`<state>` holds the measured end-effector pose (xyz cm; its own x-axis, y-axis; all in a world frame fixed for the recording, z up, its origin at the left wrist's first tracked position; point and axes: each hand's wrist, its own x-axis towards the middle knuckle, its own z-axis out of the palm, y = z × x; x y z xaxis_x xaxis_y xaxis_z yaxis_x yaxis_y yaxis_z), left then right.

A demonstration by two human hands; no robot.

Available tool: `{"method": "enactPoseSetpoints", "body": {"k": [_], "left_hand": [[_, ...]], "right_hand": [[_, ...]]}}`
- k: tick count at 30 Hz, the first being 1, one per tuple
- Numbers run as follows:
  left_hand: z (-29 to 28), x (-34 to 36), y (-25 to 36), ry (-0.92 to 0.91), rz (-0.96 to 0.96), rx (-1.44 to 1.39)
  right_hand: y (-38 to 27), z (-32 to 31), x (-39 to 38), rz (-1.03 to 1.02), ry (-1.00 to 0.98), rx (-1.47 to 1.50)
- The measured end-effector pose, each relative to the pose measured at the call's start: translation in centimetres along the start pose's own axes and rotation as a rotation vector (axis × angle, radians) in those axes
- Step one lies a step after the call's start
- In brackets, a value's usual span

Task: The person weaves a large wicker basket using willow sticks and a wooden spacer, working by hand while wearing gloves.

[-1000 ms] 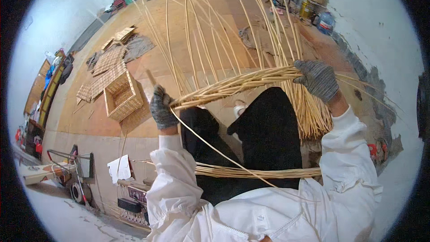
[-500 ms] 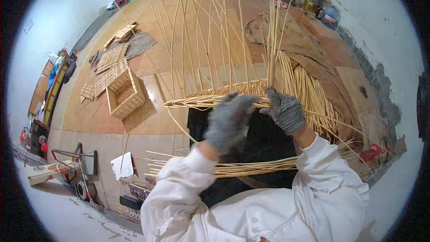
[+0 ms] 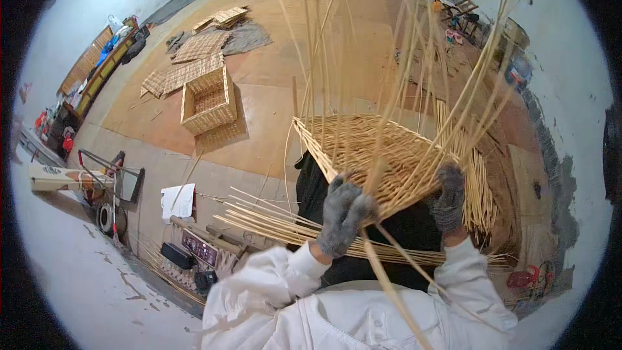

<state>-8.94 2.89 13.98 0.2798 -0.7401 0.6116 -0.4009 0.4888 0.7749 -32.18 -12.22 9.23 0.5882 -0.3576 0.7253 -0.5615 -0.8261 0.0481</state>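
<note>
A half-made wicker basket (image 3: 389, 155) lies tilted over my lap, its flat woven base facing up. Long willow rods (image 3: 483, 68) rise from its edges, some smeared by motion. My left hand (image 3: 343, 214), in a grey knit glove, is closed on the near left edge of the base. At the near right corner, my right hand (image 3: 449, 199), gloved the same, has its fingers curled round the edge beside the rods. Two loose rod ends slant from the near edge toward my body. Under the basket is a black cloth (image 3: 314, 185).
A bundle of willow rods (image 3: 272, 223) crosses my lap. More rods (image 3: 476, 188) are heaped at the right. Ahead left stand a finished woven box (image 3: 217, 111) and stacked woven panels (image 3: 201, 48). A low bench with tools (image 3: 201, 246) is at the lower left.
The basket has turned and tilted, so its woven base now shows broadly. My hands have moved apart, the right one to the right corner. The whole view has shifted.
</note>
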Motion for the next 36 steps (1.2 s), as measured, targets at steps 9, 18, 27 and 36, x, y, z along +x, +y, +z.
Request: {"method": "enactPoseSetpoints", "body": {"k": [9, 18, 27, 36], "left_hand": [[-1.1, -2.3, -5.0, 0.334, -0.416, -0.964], [-3.5, -6.3, -12.6, 0.373, -0.731, -1.482], [-9.2, -3.6, -12.7, -0.150, -0.757, -0.834], [-10.9, -3.0, -12.8, -0.405, -0.506, -0.485]], "right_hand": [[-4.5, -1.9, 3.6, -0.029, -0.104, 0.007], [-6.7, 4.2, -0.1, 0.070, -0.232, 0.033], [-6.6, 3.4, 3.6, 0.129, -0.520, 0.216], [-12.1, -0.8, 12.4, 0.242, -0.739, 0.361]]}}
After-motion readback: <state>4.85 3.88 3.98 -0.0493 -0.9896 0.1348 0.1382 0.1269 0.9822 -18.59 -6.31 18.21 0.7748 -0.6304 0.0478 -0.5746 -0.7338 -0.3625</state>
